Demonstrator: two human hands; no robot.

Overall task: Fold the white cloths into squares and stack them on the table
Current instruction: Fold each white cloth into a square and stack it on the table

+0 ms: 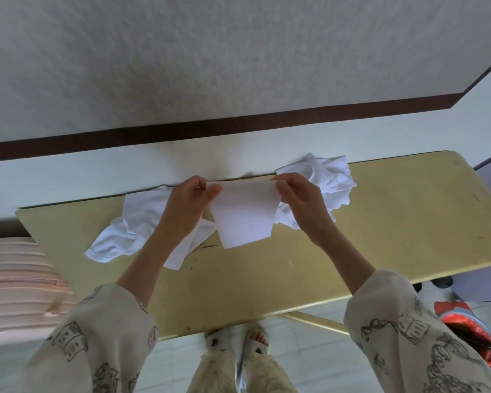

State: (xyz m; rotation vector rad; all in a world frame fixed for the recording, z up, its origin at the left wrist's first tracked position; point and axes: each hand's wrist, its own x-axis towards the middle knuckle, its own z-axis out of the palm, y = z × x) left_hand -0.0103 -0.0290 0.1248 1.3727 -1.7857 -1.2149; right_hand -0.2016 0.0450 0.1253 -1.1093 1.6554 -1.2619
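Head view, step in hand: 1 white cloth [245, 214] is held up at mid-frame above the table [380, 222], already reduced to a squarish panel, so I judge this fold to be under way and not yet set down.

Head view, left hand: the left hand [192, 198] is closed in a pinch on the cloth's upper left corner, thumb against fingers.

Head view, right hand: the right hand [298, 195] is pinched shut on the upper right corner in the same way.

Head view, where the cloth is: centre of the frame, hanging from its top edge between the 2 hands, its lower edge just over the tabletop (whether it touches the surface I cannot tell).

Head view, which way it points: the held top edge runs left to right across the frame; the panel drops toward the bottom of the frame, lower edge tilted, its left corner lower.

Head view, long axis: nearly square, slightly longer top to bottom.

Head view, other cloths: a crumpled pile [142, 225] lies left of centre and another pile [326, 182] upper right of centre, both unfolded.

Head view, next move calls for: probably 1 more fold or laying it flat with corners matched; no finished stack shows yet.
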